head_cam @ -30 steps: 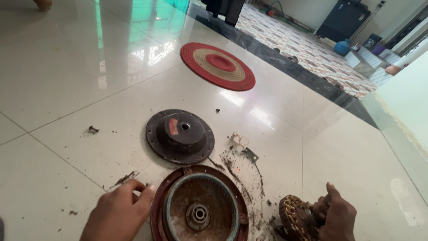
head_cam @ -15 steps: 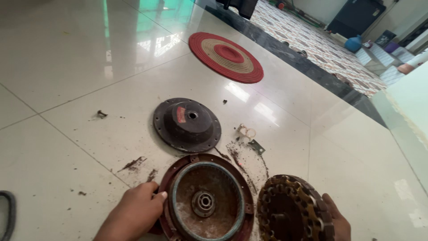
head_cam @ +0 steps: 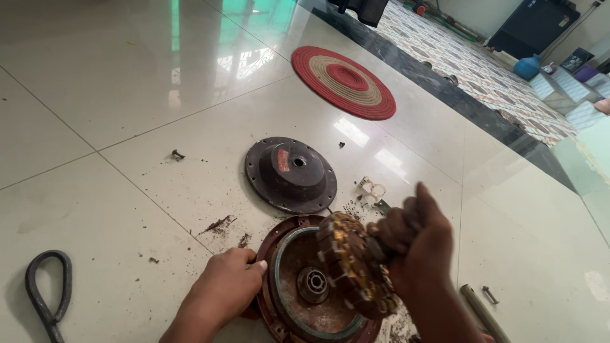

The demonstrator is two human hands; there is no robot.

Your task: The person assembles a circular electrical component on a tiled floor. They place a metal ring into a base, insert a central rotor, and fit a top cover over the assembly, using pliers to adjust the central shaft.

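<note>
Your stator (head_cam: 356, 267), a ring of copper windings, is tilted on edge over the open rusty red housing (head_cam: 298, 286), which lies flat on the tile with its bearing hub facing up.

A home, with repair work done on its floor. Glossy pale floor tiles (head_cam: 127, 95) reflect window light; a round red woven mat (head_cam: 344, 82) lies on them, and a patterned carpet (head_cam: 470, 63) runs beyond a dark threshold. Motor parts (head_cam: 291, 174) and rusty grit sit directly on the tiles, with no bench.
</note>
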